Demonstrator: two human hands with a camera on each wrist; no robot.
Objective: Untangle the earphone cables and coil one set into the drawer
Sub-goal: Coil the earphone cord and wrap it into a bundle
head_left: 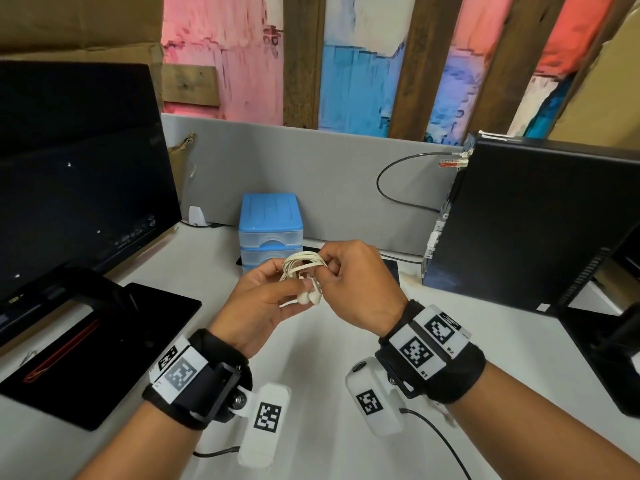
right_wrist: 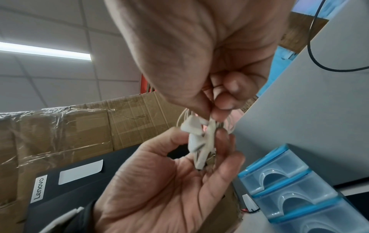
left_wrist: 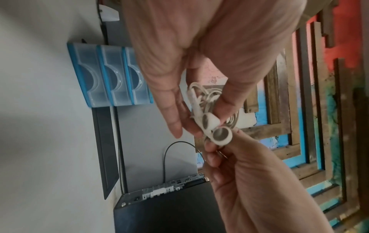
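Note:
A white earphone set (head_left: 304, 275) is wound into a small coil and held above the desk in front of me. My left hand (head_left: 273, 292) pinches the coil from the left, thumb on it, with both earbuds (left_wrist: 216, 129) hanging out below. My right hand (head_left: 343, 271) pinches the coil's right side with curled fingers (right_wrist: 223, 100). In the right wrist view the earbuds (right_wrist: 197, 135) lie between the two hands. The small blue drawer unit (head_left: 270, 230) stands just behind the hands, its three clear drawers (left_wrist: 111, 77) closed. No second earphone set is in view.
A black monitor (head_left: 76, 168) and its stand base (head_left: 86, 348) fill the left. A black computer tower (head_left: 533, 220) stands on the right, with a thin black cable (head_left: 391, 188) looping from it. A grey partition (head_left: 311, 168) closes the back of the white desk (head_left: 322, 358).

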